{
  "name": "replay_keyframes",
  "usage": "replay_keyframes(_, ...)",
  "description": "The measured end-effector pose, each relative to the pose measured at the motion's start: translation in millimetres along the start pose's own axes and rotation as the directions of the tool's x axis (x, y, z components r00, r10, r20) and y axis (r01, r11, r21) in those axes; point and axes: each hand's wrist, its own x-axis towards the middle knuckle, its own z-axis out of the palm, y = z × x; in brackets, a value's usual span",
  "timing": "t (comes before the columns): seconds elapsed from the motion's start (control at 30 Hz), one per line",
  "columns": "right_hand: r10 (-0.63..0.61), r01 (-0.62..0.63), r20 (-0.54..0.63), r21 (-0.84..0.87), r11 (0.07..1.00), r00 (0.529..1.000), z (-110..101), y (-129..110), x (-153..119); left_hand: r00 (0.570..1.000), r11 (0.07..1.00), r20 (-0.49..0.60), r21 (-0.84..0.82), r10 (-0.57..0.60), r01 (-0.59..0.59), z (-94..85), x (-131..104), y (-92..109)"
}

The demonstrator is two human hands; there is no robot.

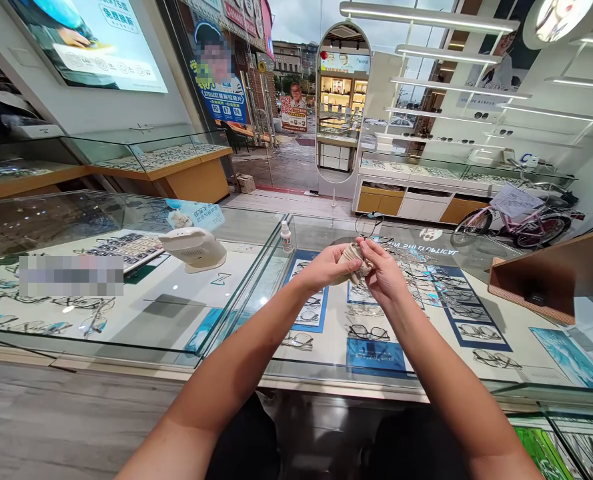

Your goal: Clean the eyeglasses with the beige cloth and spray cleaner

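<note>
A pair of glasses (369,225) is held up above the glass-topped table (311,380), between the two hands, and a pale cloth (352,263) is bunched against it. The cloth is clamped in the left hand (332,267), while the right hand (380,265) appears to be closed on the glasses where cloth and frame meet; the exact grip is hidden by the fingers. The wiping seems to be in mid-course: the cloth has been brought to the glasses, and one round lens is left uncovered beyond the fingertips. Whether either lens is already clean cannot be told; the rest of the wiping, and the setting down of both things, appear to be left. On the table, a small white bottle (286,237) is stood upright near the left hand, and a white device (195,249) is placed farther to the left. Rows of spectacle frames (369,332) are laid out beneath the glass, some on blue-bordered cards. Beyond the table, an oval mirror (343,100) is set before the glazed shopfront, more display cases are ranged along both sides, and a pink bicycle (519,223) is parked at the right.
</note>
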Motion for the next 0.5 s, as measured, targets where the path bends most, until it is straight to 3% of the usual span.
replay_keyframes(0.2,0.018,-0.017,-0.026,0.039,0.999,1.000,3.8,2.4,-2.3,0.991,0.996,-0.106,-0.026,0.079,-0.082,8.0,5.6,-10.2)
replay_keyframes(0.5,-0.178,0.181,0.033,-0.183,0.966,0.984,-3.4,-1.7,-3.0,0.977,0.994,-0.194,0.086,0.090,-0.074,9.2,4.5,-3.5)
